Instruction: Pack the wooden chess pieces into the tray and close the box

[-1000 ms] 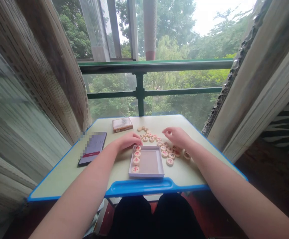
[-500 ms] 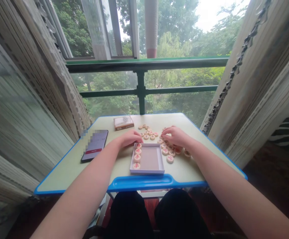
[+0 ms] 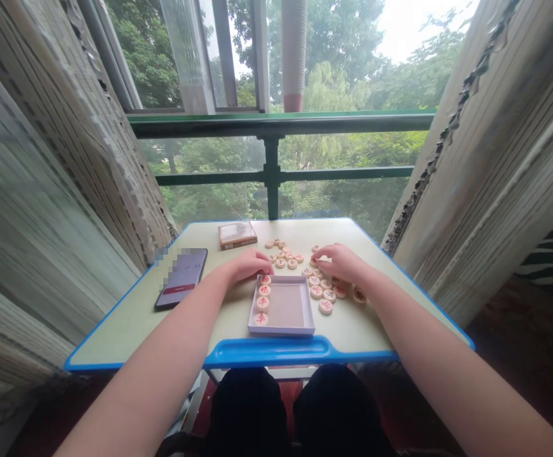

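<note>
The left hand (image 3: 253, 264) curls beside the shallow white rectangular box (image 3: 310, 311); the right hand (image 3: 339, 261) bends over round, pale wooden discs (image 3: 325, 307) on the pale-green tabletop (image 3: 352, 330). Grips are indiscernible; pinching rims likely spares neighbours.

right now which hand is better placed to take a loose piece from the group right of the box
Probably the right hand: it is at those loose pieces, while the left hand is by the far left corner of the open box, farther away.
</note>
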The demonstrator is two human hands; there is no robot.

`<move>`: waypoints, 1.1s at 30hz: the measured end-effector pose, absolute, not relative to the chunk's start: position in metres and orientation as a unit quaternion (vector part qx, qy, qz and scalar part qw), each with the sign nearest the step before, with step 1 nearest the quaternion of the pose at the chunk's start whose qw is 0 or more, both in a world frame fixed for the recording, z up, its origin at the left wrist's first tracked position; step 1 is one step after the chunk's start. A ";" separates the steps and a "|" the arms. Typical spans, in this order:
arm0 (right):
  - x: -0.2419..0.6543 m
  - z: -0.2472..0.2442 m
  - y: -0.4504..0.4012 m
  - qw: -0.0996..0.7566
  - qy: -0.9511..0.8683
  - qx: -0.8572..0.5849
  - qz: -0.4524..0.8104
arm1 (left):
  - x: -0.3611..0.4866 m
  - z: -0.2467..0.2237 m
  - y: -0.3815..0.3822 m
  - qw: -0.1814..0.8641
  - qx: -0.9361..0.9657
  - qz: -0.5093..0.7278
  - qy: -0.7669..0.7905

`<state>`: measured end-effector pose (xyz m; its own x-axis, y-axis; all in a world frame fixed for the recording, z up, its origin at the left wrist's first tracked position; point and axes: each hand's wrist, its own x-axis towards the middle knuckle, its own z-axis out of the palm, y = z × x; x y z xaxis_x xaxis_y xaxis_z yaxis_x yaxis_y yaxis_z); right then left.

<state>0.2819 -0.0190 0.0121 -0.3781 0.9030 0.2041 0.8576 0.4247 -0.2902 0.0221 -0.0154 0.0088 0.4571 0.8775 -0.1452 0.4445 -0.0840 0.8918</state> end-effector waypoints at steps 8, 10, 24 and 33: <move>0.284 0.008 -0.019 0.212 -0.809 -0.544 0.073 | 0.023 0.012 -0.018 0.476 0.707 0.214 0.478; 0.284 0.007 -0.019 0.210 -0.807 -0.546 0.081 | 0.024 0.014 -0.020 0.477 0.706 0.213 0.479; 0.284 0.007 -0.014 0.182 -0.827 -0.530 0.047 | 0.025 0.017 -0.023 0.473 0.711 0.211 0.475; 0.285 0.007 -0.014 0.219 -0.820 -0.529 0.015 | 0.025 0.020 -0.026 0.461 0.708 0.210 0.492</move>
